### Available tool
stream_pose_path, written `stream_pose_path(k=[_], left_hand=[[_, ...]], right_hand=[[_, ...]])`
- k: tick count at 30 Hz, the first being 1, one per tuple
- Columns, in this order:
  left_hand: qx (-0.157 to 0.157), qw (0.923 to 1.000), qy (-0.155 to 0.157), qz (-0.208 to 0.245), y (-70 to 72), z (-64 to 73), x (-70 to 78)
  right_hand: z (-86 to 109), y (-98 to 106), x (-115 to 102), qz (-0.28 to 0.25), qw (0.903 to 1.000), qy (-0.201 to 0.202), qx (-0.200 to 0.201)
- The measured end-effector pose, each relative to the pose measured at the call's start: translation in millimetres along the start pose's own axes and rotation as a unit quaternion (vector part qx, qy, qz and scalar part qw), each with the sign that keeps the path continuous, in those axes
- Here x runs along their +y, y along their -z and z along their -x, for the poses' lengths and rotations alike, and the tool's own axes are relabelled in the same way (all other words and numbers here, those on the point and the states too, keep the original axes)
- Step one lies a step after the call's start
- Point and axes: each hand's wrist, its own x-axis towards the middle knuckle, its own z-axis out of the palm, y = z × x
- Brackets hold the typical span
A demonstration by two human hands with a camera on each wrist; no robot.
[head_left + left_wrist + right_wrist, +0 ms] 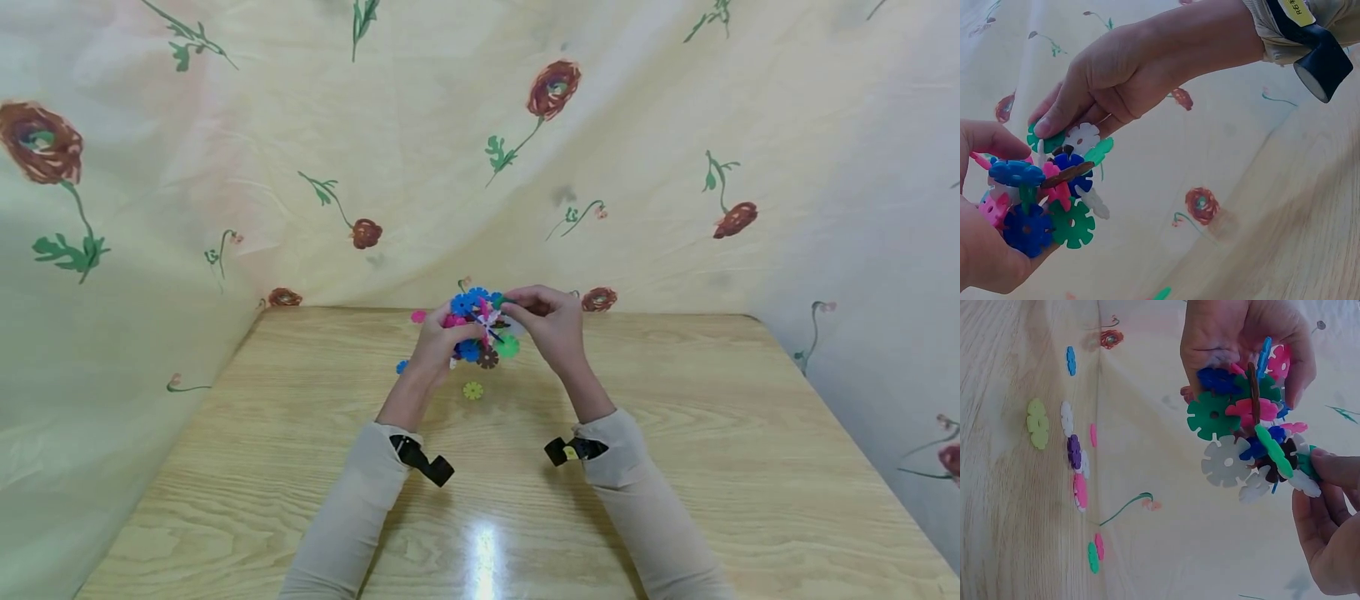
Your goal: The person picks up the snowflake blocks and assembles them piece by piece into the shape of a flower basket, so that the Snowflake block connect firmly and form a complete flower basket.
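Note:
My left hand (431, 348) grips a cluster of interlocking flower-shaped plastic discs (1252, 411) from its left side, thumb toward me. Blue, pink, green, white and brown discs are slotted together at many angles, held up above the far part of the table. On the cluster's other side, my right hand (557, 332) pinches a dark green disc (1054, 144) between thumb and fingers. That disc sits right at the cluster's edge, beside a white disc (1082, 136). The thumb covers part of it in the left wrist view.
Loose discs lie on the wooden table (675, 442): a yellow one (472, 390) below the hands, a blue one (402, 367) near the left wrist, and in the right wrist view a purple one (1074, 452) among several others. A flowered cloth (427, 150) hangs behind the table.

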Motion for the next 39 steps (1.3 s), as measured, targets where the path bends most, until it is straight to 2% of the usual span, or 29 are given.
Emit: stream_pose_path(k=[4,7,10,13,16,20,23,26,29,32,36,39], left_hand=[[-0.006,0.9999,0.007,-0.011,4.5,-0.9,1.7],[-0.024,0.9994,0.023,-0.008,9.0,-2.3,4.4],[-0.049,0.9975,0.042,0.027,12.9,-3.7,7.9],[-0.061,0.9940,0.055,0.072,15.0,-5.4,9.5],[-0.052,0.9913,0.050,0.110,13.9,-6.6,8.7],[-0.015,0.9896,0.037,0.138,7.0,-8.3,5.0],[0.011,0.9898,0.034,0.138,1.2,-7.8,2.6],[0.013,0.9907,0.030,0.132,-2.1,-6.0,1.0],[0.013,0.9920,0.030,0.122,-2.6,-5.9,0.0],[0.032,0.9922,0.034,0.116,-0.6,-6.4,0.4],[0.053,0.9902,0.038,0.124,3.5,-7.8,1.8],[0.052,0.9882,0.039,0.139,6.1,-8.2,3.3]], right_hand=[[-2.1,-0.5,0.4,-0.011,0.9998,0.000,-0.017],[-3.2,0.0,1.5,-0.019,0.9995,-0.012,-0.024],[-3.6,0.8,2.8,-0.027,0.9990,-0.034,-0.007],[-3.4,0.5,3.7,-0.028,0.9979,-0.053,0.026],[-2.6,-1.8,2.6,-0.028,0.9960,-0.063,0.057],[-0.8,-7.1,1.2,-0.036,0.9924,-0.075,0.090],[0.7,-11.2,0.6,-0.042,0.9899,-0.082,0.108],[1.8,-14.6,1.0,-0.048,0.9893,-0.080,0.112],[2.1,-16.4,2.6,-0.052,0.9908,-0.070,0.104],[2.2,-16.3,2.4,-0.048,0.9933,-0.063,0.085],[1.3,-12.8,-1.3,-0.046,0.9953,-0.070,0.048],[-0.6,-8.4,-4.7,-0.042,0.9956,-0.082,0.012]])
